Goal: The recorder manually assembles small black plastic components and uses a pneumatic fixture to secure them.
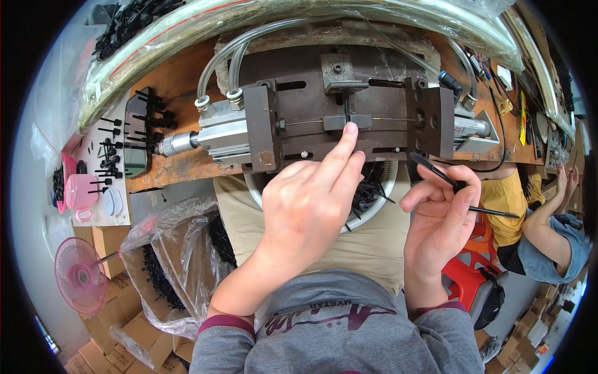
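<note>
One index finger of left hand [306, 201] lay extended at grey block [362, 121]; grasp couldn't be told. Right hand [441, 215] pinched slim black part [435, 170].

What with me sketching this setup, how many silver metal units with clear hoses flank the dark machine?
2: the left silver unit and the right silver unit, at opposite ends of the dark machine. Others could be hidden.
</note>
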### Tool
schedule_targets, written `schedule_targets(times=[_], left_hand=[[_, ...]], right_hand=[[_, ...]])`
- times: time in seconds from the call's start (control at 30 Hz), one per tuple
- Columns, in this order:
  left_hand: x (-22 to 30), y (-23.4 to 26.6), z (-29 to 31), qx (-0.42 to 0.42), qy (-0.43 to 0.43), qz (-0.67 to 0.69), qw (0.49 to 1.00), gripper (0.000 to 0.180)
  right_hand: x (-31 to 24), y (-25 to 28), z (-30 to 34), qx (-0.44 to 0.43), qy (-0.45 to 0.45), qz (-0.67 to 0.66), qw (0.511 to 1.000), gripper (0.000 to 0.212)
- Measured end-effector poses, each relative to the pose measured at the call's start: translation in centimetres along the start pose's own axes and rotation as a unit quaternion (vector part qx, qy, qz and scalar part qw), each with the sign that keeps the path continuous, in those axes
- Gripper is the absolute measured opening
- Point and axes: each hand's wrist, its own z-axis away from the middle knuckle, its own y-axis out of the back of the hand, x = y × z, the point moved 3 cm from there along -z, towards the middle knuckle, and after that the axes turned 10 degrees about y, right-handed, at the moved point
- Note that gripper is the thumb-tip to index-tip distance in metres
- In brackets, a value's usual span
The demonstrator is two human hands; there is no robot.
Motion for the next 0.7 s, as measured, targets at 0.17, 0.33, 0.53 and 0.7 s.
schedule_targets(times=[0.17, 0.33, 0.53, 0.7], left_hand=[[0.0, -0.1, 0.0, -0.003, 0.005, -0.004, 1.0, 0.027], [0.0, 0.1, 0.0, -0.015, 0.009, -0.004, 1.0, 0.029], [1.2, 1.5, 0.9, 0.051, -0.058, 0.093, 0.993, 0.037], [2.4, 1.0, 1.0, 0.059, -0.07, 0.164, 0.982, 0.04]], right_hand=[[-0.2, 0.1, 0.1, -0.031, -0.036, -0.004, 0.999, 0.035], [0.2, 0.8, 0.3, 0.001, -0.025, -0.042, 0.999, 0.034], [0.4, -0.4, 0.1, 0.033, -0.033, 0.008, 0.999, 0.036], [1.2, -3.4, 2.2, -0.082, -0.127, -0.078, 0.985, 0.037]])
